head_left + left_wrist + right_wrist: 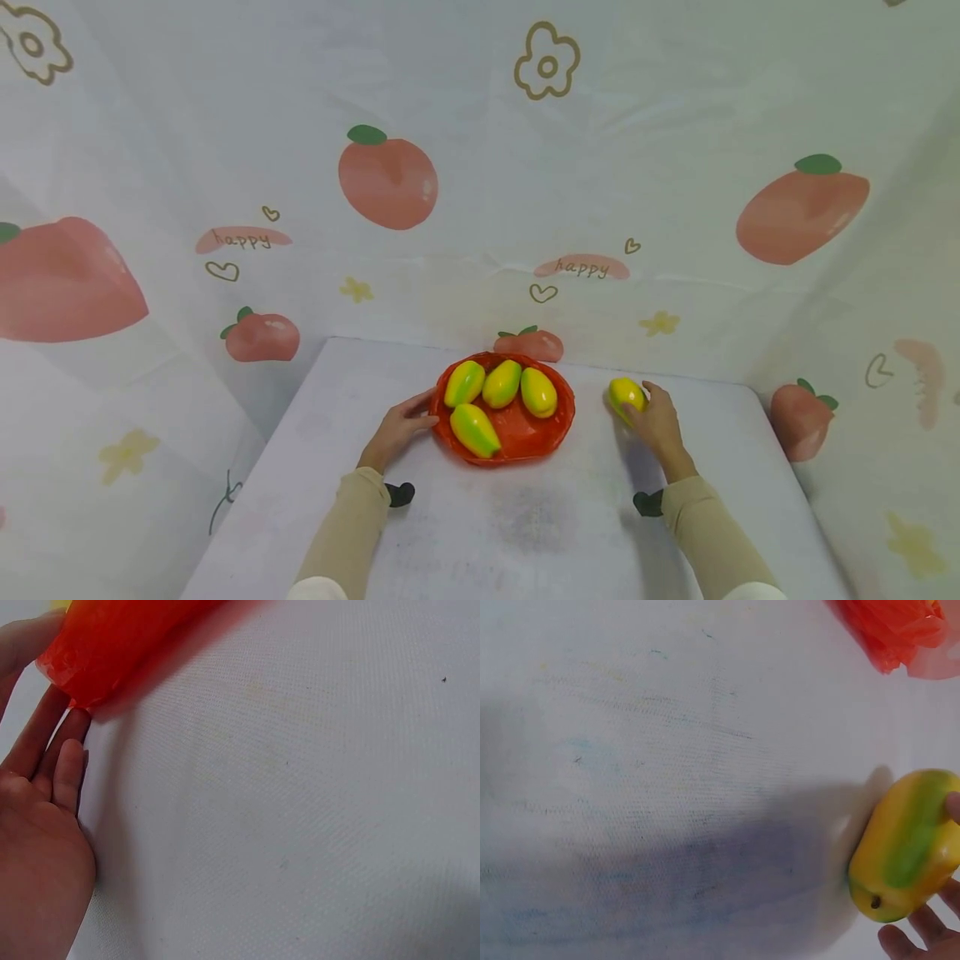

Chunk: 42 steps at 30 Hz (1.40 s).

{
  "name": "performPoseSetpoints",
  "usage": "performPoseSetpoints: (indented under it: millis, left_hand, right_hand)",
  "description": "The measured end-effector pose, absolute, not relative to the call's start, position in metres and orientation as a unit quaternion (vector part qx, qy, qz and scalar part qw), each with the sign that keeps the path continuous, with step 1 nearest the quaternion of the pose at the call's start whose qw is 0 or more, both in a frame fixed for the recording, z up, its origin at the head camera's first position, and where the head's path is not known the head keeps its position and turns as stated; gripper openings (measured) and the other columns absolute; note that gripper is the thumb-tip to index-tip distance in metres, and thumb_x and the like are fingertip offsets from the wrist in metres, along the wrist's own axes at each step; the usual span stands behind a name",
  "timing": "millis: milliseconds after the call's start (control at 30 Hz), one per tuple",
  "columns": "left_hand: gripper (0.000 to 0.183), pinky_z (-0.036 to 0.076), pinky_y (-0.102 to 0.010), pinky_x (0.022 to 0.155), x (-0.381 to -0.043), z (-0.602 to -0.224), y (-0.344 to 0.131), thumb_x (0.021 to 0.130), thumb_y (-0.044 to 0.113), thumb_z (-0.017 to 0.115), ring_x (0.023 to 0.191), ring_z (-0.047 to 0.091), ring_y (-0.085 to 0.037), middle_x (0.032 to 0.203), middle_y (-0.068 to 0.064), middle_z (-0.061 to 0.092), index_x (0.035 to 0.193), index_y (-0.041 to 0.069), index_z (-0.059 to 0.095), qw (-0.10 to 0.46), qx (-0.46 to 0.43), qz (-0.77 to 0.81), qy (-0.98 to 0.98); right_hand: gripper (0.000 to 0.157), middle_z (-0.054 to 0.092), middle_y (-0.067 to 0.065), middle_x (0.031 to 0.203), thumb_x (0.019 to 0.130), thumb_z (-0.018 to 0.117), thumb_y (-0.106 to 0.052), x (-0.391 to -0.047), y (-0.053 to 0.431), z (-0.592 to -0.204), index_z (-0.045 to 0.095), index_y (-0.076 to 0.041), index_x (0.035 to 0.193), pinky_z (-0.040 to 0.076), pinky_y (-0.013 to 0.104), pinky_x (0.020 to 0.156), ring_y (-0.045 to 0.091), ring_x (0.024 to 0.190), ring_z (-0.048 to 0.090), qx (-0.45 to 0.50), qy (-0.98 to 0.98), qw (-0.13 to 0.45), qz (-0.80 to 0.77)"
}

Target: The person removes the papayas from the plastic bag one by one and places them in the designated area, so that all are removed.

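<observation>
My left hand (399, 432) holds the left rim of a round, shallow tray covered in red plastic (525, 437), thumb above and fingers below in the left wrist view. In the tray lie several glossy yellow-green papayas (476, 431), most along the far side. Right of the tray, my right hand (660, 425) grips another papaya (625, 395), whose dark stem end shows in the right wrist view (904, 847). Part of that hand is cut off at the right wrist view's edge.
Both hands are over a white table (525, 533) with faint stains. Behind and beside it hangs a white cloth (480, 267) printed with fruit, flowers and hearts. A gap of bare table separates the tray from the right hand.
</observation>
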<state>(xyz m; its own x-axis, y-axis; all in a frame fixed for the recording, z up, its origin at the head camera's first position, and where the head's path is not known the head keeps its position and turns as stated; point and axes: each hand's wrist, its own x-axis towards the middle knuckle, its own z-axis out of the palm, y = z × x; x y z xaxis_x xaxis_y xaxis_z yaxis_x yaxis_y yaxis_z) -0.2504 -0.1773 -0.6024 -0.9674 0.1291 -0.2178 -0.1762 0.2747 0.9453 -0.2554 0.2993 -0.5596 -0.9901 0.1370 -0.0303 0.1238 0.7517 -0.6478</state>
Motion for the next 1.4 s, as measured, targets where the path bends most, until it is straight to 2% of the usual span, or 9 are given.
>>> performPoseSetpoints:
  millis: [400, 600, 800, 967, 1200, 1400]
  left_hand:
    - [0.06, 0.035, -0.052, 0.124, -0.248, -0.604, -0.178, 0.092, 0.031, 0.075, 0.149, 0.042, -0.028, 0.156, -0.001, 0.052, 0.149, 0.033, 0.053, 0.128, -0.021, 0.595, 0.793]
    - [0.061, 0.035, -0.052, 0.124, -0.249, -0.605, -0.178, 0.093, 0.033, 0.074, 0.15, 0.042, -0.029, 0.156, -0.002, 0.052, 0.15, 0.032, 0.052, 0.125, -0.015, 0.591, 0.797]
    - [0.06, 0.035, -0.053, 0.124, -0.249, -0.604, -0.177, 0.094, 0.031, 0.073, 0.15, 0.04, -0.029, 0.157, -0.002, 0.051, 0.15, 0.032, 0.052, 0.13, -0.023, 0.595, 0.793]
    - [0.061, 0.034, -0.053, 0.124, -0.251, -0.602, -0.177, 0.093, 0.03, 0.073, 0.15, 0.04, -0.029, 0.157, -0.002, 0.051, 0.15, 0.032, 0.052, 0.133, -0.025, 0.597, 0.791]
    - [0.061, 0.033, -0.055, 0.124, -0.252, -0.602, -0.177, 0.093, 0.029, 0.073, 0.15, 0.041, -0.031, 0.157, -0.005, 0.051, 0.151, 0.029, 0.051, 0.13, -0.015, 0.601, 0.788]
    - [0.063, 0.031, -0.056, 0.125, -0.254, -0.604, -0.177, 0.095, 0.025, 0.072, 0.151, 0.038, -0.033, 0.159, -0.008, 0.048, 0.153, 0.025, 0.049, 0.14, -0.021, 0.609, 0.78]
  right_hand:
    - [0.07, 0.034, 0.042, 0.151, 0.099, 0.061, -0.023, -0.255, 0.296, -0.553, 0.032, 0.015, 0.149, 0.029, 0.066, 0.12, 0.058, 0.141, 0.033, -0.043, -0.95, 0.001, 0.31]
    - [0.073, 0.029, 0.041, 0.153, 0.1, 0.061, -0.029, -0.254, 0.292, -0.548, 0.028, 0.012, 0.151, 0.033, 0.073, 0.113, 0.064, 0.136, 0.033, -0.025, -0.96, -0.002, 0.278]
    - [0.076, 0.031, 0.039, 0.154, 0.099, 0.062, -0.037, -0.257, 0.284, -0.539, 0.03, 0.008, 0.151, 0.035, 0.076, 0.109, 0.063, 0.136, 0.035, -0.012, -0.974, 0.016, 0.227]
    - [0.088, 0.026, 0.035, 0.16, 0.096, 0.06, -0.053, -0.259, 0.275, -0.527, 0.028, 0.003, 0.156, 0.025, 0.079, 0.114, 0.059, 0.143, 0.028, -0.026, -0.982, 0.004, 0.186]
    - [0.098, 0.017, 0.034, 0.164, 0.093, 0.048, -0.073, -0.261, 0.263, -0.519, 0.023, -0.005, 0.16, 0.01, 0.084, 0.114, 0.06, 0.148, 0.017, -0.013, -0.987, -0.012, 0.157]
    - [0.099, 0.012, 0.033, 0.166, 0.093, 0.045, -0.075, -0.26, 0.253, -0.517, 0.021, -0.008, 0.162, 0.005, 0.086, 0.113, 0.06, 0.15, 0.011, 0.023, -0.992, -0.014, 0.124]
